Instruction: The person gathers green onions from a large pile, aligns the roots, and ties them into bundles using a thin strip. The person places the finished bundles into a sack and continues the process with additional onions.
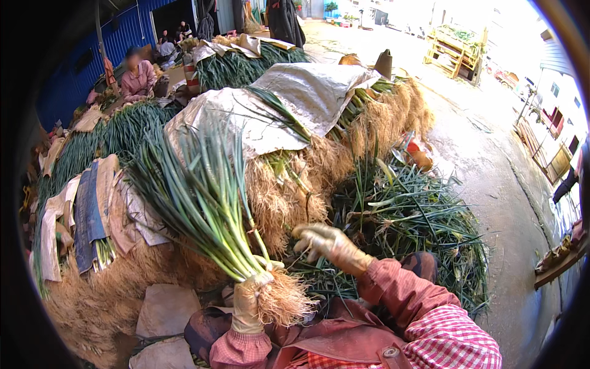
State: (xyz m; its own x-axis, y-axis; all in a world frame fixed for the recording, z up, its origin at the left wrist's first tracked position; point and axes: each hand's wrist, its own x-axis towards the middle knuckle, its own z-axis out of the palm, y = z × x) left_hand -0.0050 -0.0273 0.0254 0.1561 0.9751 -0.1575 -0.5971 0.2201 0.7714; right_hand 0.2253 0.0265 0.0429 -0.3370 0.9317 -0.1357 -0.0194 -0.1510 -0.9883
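Note:
My left hand [251, 295], in a pale dirty glove, is closed around the white lower stalks of a bunch of green onions [216, 221]. Their tan roots hang beside the hand, and the long green leaves fan up and to the left. To the right of the bunch, my gloved right hand [325, 244] is raised with its fingers partly bent and apart. I see nothing in it. Behind it lies a loose heap of green leaves and stalks [415, 207]. A stack of onions with long fibrous roots [281, 203] stands beyond both hands, partly under a whitish woven sheet [221, 110].
More onion bundles [124, 129] lie at left, some under cloth strips [85, 221]. A person [138, 76] in a pink checked top sits at the upper left. Paved ground [498, 166] runs along the right, with a wooden crate [449, 53] farther off.

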